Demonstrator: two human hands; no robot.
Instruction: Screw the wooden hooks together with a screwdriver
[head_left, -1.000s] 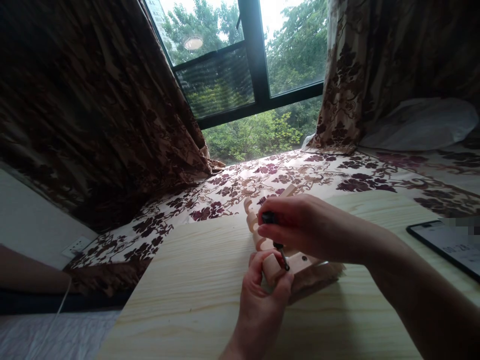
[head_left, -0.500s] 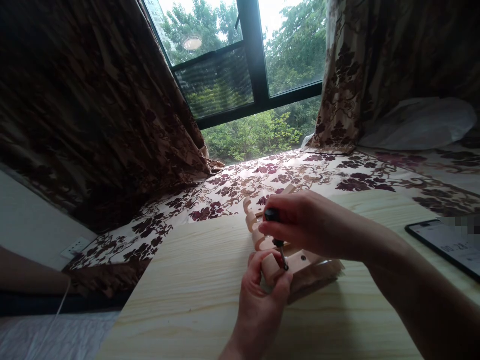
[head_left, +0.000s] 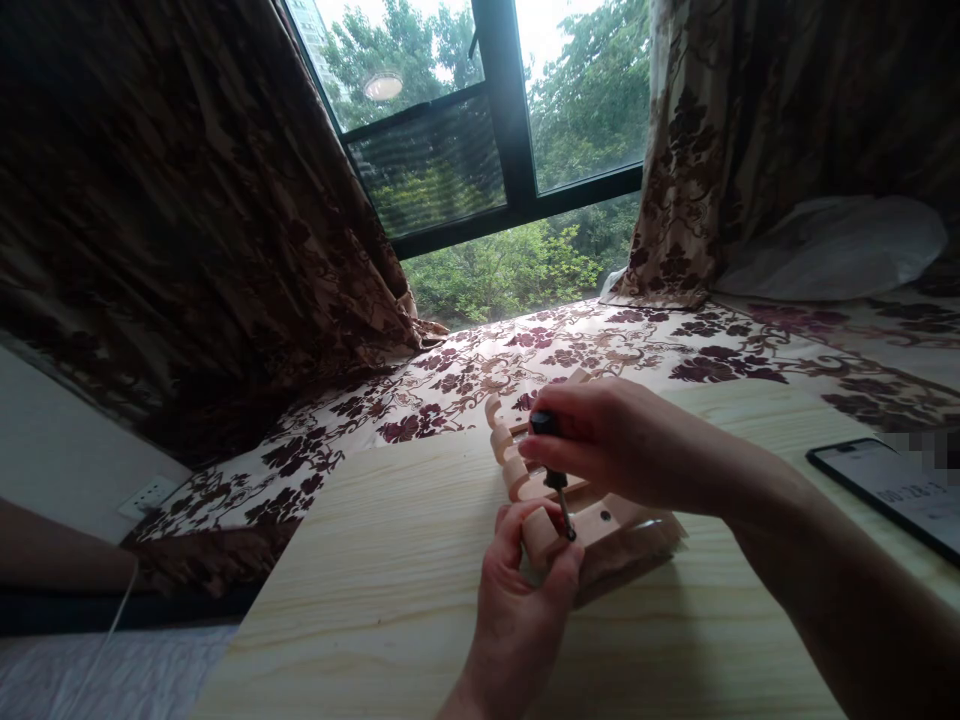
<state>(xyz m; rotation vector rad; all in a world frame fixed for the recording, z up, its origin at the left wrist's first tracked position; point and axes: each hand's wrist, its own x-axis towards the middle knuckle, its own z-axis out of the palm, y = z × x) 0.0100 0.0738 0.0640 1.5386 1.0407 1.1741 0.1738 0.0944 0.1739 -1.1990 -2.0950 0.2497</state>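
Note:
My right hand is closed round the black handle of a screwdriver. The shaft points down, and its tip meets a dark screw in a pale wooden piece. Below it, my left hand grips the near end of that wooden piece, thumb and fingers on either side of a block-shaped end. A second dark screw or hole shows to the right on the same wood. Beyond my left hand runs a row of curved wooden parts. A clear plastic bag lies under the wooden piece, partly hidden.
The work sits on a light wood-grain board. A phone showing a timer lies at the right. Behind the board spreads a flowered cloth, with a window and curtains beyond. A white plastic bag rests at the back right.
Both hands keep their hold, and the screwdriver tip stays on the screw. My right hand and the handle have shifted only very slightly. The camera view has moved a little.

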